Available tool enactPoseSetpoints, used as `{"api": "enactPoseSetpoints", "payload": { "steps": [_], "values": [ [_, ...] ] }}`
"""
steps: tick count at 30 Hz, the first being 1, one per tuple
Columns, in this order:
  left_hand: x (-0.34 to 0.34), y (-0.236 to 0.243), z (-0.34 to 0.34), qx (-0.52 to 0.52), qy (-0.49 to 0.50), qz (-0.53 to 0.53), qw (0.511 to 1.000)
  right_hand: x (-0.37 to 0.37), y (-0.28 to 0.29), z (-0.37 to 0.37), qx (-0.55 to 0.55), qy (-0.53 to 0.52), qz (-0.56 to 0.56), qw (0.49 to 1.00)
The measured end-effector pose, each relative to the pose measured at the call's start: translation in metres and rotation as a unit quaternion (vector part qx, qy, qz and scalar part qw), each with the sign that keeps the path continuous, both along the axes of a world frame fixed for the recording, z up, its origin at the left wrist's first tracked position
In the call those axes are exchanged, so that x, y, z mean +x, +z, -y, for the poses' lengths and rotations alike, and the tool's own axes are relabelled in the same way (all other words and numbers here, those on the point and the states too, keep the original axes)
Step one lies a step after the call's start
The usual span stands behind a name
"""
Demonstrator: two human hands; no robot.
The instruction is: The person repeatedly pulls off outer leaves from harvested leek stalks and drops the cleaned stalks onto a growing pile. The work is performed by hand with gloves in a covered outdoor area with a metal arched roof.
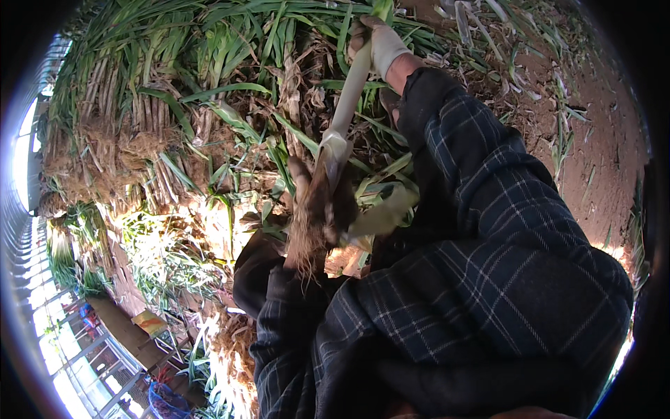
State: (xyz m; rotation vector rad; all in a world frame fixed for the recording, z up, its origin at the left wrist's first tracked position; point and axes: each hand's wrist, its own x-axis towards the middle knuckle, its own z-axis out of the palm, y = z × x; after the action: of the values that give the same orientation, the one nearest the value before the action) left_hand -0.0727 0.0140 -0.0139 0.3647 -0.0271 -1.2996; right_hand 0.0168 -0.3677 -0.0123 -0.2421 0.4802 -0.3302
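A long green onion (pixel 351 91) slants across the middle, its pale stalk toward the top and its brown stringy roots (pixel 305 244) hanging lower down. My right hand (pixel 384 47), in a whitish glove with dirty fingertips, is closed round the upper stalk. Lower down, my left hand (pixel 301 183), dark and shadowed, grips the stalk's base just above the roots. Between the hands, a loosened layer of skin (pixel 336 145) bunches on the stalk. A pale leaf strip (pixel 384 213), blurred, hangs beside the left hand.
Piled green onions (pixel 132 98) with green tops and brown roots fill the upper left. Peeled scraps (pixel 481 28) litter the brown ground (pixel 600 153) at right. More bundles (pixel 63 251), a brown board (pixel 125 332) and a blue net bag (pixel 166 399) lie at lower left.
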Motion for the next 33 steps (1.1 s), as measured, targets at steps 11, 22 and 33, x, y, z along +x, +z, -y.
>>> {"api": "enactPoseSetpoints", "payload": {
  "steps": [11, 22, 33],
  "values": [
    [-0.074, 0.16, -0.133, 0.309, 0.195, 0.169, 0.915, -0.044, -0.06, 0.127, -0.183, -0.3, -0.202, 0.914],
    [-0.01, 0.111, -0.01, 0.43, 0.117, 0.893, -0.06, -0.013, 0.02, -0.027, -0.031, -0.143, -0.016, 0.989],
    [-0.033, 0.166, -0.077, 0.566, -0.064, 0.722, 0.392, -0.015, 0.035, -0.097, -0.032, -0.037, -0.068, 0.996]
  ]
}}
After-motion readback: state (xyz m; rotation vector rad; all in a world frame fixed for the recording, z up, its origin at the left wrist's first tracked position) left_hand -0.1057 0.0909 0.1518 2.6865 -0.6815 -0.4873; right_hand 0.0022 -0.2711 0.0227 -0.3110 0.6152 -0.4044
